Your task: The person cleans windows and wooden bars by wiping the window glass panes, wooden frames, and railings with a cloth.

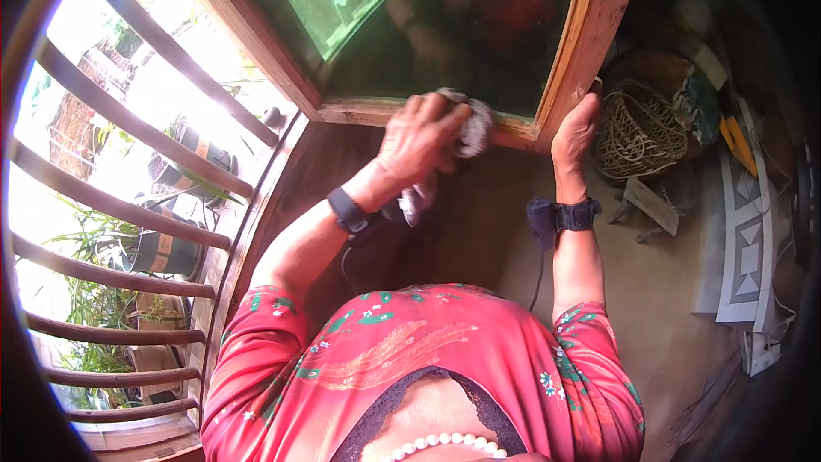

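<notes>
A wooden-framed glass window panel (586, 43) stands in front of me, with green reflections in its pane. My left hand (421, 139) is closed round a crumpled grey-and-white cloth (475, 130) at the panel's bottom rail. Part of the cloth hangs below the fingers. My right hand (577, 130) grips the lower right corner of the frame from its outer side. Some of its fingers are hidden behind the wood. Both wrists carry dark straps, with a cable at each.
Curved window bars (128, 270) run along the left, with potted plants (167, 240) beyond them. At the right are a basket of tangled rope (641, 133), a small wooden stool (652, 205) and a white patterned strip (746, 248).
</notes>
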Tool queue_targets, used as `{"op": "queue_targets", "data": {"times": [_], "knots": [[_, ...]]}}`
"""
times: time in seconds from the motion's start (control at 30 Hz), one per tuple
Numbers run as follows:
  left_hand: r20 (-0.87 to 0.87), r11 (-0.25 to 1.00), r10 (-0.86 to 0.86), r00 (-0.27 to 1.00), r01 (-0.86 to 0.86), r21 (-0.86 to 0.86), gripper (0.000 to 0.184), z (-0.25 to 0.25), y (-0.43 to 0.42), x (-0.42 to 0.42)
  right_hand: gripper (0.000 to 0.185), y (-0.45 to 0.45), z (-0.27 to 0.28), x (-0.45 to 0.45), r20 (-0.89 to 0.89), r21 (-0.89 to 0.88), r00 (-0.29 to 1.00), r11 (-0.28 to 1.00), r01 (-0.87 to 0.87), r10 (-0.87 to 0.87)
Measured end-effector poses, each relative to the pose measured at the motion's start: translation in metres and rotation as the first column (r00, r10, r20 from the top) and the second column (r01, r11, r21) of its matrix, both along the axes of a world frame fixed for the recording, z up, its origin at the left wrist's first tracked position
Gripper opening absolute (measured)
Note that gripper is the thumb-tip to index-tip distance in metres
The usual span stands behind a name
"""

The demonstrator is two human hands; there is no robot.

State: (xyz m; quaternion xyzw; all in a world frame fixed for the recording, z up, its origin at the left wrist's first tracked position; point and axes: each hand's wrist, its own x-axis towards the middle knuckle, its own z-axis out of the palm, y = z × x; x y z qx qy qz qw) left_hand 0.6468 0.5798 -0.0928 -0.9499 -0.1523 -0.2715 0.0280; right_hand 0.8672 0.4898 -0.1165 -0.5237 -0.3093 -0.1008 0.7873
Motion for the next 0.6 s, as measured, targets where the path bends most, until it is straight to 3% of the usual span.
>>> {"op": "queue_targets", "data": {"times": [0.2,0.33,0.4,0.47,0.5,0.53,0.6], "knots": [[0.050,0.945,0.305,0.951,-0.308,0.113,0.068,-0.005,0.056,-0.077,0.029,-0.005,0.003,0.000,0.023,0.008,0.999,0.999,-0.043,0.043],[-0.061,0.782,0.620,0.782,-0.622,-0.037,0.045,0.005,0.080,-0.118,0.029,-0.008,0.005,-0.004,0.051,0.016,0.998,0.999,-0.049,0.048],[-0.032,0.768,0.640,0.768,-0.639,0.042,0.040,0.000,0.076,-0.118,0.029,-0.010,0.005,-0.004,0.075,-0.008,0.997,0.999,-0.036,0.037],[0.032,0.811,0.585,0.811,-0.584,-0.022,0.037,-0.001,0.072,-0.105,0.029,-0.011,0.007,-0.011,0.062,-0.006,0.998,1.000,-0.007,0.007],[0.014,0.761,0.643,0.766,-0.636,-0.127,0.036,-0.001,0.061,-0.094,0.029,-0.010,0.008,-0.013,0.047,0.003,0.998,1.000,0.030,-0.030],[0.016,0.745,0.648,0.761,-0.630,-0.219,0.054,-0.010,0.060,-0.086,0.029,-0.009,0.006,-0.012,0.048,0.003,0.998,1.000,0.026,-0.026],[0.063,0.807,0.580,0.812,-0.562,-0.183,0.056,-0.027,0.049,-0.075,0.029,-0.006,0.000,-0.006,0.026,-0.022,0.999,0.999,0.036,-0.036]]}}
